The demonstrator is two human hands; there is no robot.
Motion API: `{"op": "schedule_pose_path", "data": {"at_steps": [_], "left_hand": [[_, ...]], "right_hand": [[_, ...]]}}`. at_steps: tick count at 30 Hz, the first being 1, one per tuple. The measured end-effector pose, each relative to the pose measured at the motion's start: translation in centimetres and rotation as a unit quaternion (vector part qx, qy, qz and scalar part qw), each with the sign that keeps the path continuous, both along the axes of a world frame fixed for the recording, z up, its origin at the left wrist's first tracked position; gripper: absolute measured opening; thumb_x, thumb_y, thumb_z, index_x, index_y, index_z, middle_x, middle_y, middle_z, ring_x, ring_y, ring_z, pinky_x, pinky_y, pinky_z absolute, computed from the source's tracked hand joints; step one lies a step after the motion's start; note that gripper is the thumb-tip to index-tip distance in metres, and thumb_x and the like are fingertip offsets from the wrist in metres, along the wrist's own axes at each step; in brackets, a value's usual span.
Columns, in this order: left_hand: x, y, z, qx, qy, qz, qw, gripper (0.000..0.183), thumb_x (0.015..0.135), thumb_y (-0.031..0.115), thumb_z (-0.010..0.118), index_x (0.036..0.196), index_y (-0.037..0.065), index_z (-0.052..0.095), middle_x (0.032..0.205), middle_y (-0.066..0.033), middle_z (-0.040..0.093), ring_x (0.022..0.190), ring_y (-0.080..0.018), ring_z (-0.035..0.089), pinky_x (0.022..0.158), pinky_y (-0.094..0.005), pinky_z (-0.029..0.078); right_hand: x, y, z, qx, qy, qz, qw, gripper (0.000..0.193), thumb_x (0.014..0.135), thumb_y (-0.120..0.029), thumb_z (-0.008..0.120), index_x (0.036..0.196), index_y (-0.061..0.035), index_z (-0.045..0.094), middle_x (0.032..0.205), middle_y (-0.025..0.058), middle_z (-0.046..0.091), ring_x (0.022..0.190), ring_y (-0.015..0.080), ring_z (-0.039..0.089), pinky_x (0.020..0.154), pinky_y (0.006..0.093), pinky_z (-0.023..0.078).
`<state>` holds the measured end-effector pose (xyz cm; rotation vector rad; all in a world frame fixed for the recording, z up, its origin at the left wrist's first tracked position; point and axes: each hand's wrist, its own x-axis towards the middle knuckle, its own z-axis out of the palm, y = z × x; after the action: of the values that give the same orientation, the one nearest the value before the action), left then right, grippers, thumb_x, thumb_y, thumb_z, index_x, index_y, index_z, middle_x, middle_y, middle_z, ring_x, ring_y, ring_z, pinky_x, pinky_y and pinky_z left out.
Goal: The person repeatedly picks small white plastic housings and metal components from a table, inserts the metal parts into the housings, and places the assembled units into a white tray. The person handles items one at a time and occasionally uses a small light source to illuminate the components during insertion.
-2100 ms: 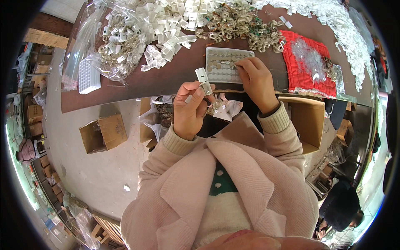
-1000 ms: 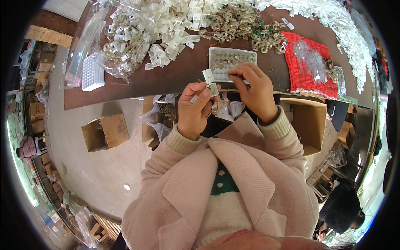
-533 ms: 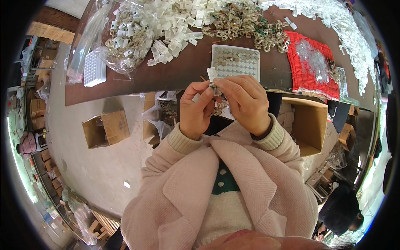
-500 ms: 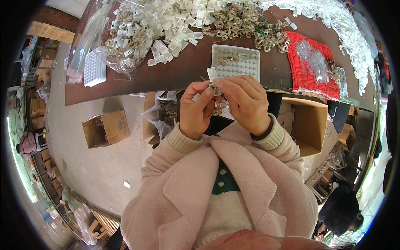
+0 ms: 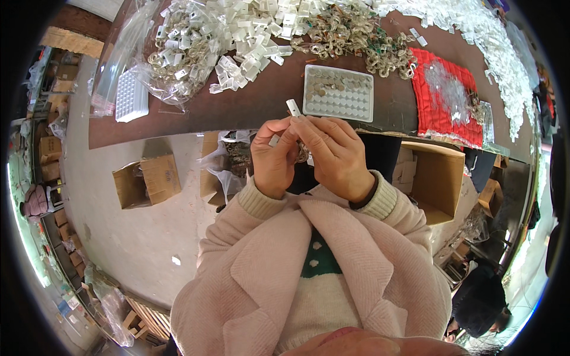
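Both hands meet over the near edge of the brown table point(image 5: 237, 115), on one small white casing point(image 5: 292, 107). Left hand point(image 5: 274, 155): thumb and fingers closed in a pinch on its lower part, with a second white piece point(image 5: 274, 140) showing against the fingers. Right hand point(image 5: 339, 159): fingertips drawn together on the same casing, palm side hidden (can't tell if a disc sits between them). Casing sticks up past the fingertips, tilted; whether it's fully closed, can't tell. Progress, as a judgement: this unit is mid-handling, not set down. The shallow tray point(image 5: 371, 98) just beyond has round discs point(image 5: 326, 80) in its upper rows, lower pockets bare, so that stock looks partly used. Plenty remains loose: heaped white casings point(image 5: 258, 53), coiled wires point(image 5: 350, 35) beside them. Clear bag point(image 5: 169, 89) at left holds casings mixed with wires; finished or not, can't tell. Red cloth point(image 5: 427, 113) at right carries small clear pieces point(image 5: 445, 89).
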<state>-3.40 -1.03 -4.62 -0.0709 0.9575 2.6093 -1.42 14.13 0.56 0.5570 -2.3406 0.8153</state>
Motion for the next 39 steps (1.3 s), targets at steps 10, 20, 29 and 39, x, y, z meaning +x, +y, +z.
{"op": "schedule_pose_path", "data": {"at_steps": [10, 20, 29, 39], "left_hand": [[-0.4, -0.2, 0.2, -0.055, -0.015, 0.013, 0.998, 0.009, 0.1, 0.01, 0.059, 0.106, 0.005, 0.065, 0.104, -0.0136, 0.07, 0.059, -0.0048, 0.05, 0.045, -0.017, 0.03], [-0.7, -0.8, 0.3, 0.023, -0.033, -0.027, 0.999, 0.01, 0.097, 0.004, 0.063, 0.107, 0.007, 0.063, 0.091, -0.0084, 0.07, 0.064, -0.0083, 0.063, 0.044, -0.0165, 0.034], [0.1, -0.9, 1.0, 0.07, -0.081, -0.056, 0.993, 0.012, 0.095, 0.006, 0.066, 0.107, 0.004, 0.064, 0.095, -0.0081, 0.07, 0.074, -0.0134, 0.065, 0.061, -0.0219, 0.051], [0.8, -0.5, 0.3, 0.01, -0.009, -0.048, 0.999, 0.01, 0.097, 0.017, 0.066, 0.103, 0.008, 0.067, 0.094, -0.0009, 0.069, 0.055, -0.0034, 0.043, 0.049, -0.019, 0.036]], "right_hand": [[-4.2, 1.9, -2.5, 0.038, -0.085, -0.114, 0.989, 0.024, 0.082, -0.001, 0.071, 0.105, -0.007, 0.072, 0.091, 0.0076, 0.067, 0.083, 0.028, 0.064, 0.071, 0.0384, 0.052], [-2.0, 0.1, -0.2, -0.134, -0.075, -0.032, 0.988, 0.017, 0.079, 0.0, 0.072, 0.095, -0.0064, 0.07, 0.087, 0.0087, 0.07, 0.077, 0.0294, 0.066, 0.068, 0.0374, 0.052], [-0.8, 0.8, 0.9, -0.118, -0.111, 0.007, 0.987, 0.015, 0.078, -0.002, 0.073, 0.092, -0.0065, 0.07, 0.087, 0.0078, 0.07, 0.08, 0.0292, 0.065, 0.073, 0.0381, 0.051], [1.6, 0.1, 0.6, -0.186, -0.092, 0.03, 0.978, 0.022, 0.086, -0.004, 0.074, 0.108, -0.0008, 0.073, 0.108, 0.0139, 0.07, 0.097, 0.0273, 0.068, 0.085, 0.0345, 0.053]]}}
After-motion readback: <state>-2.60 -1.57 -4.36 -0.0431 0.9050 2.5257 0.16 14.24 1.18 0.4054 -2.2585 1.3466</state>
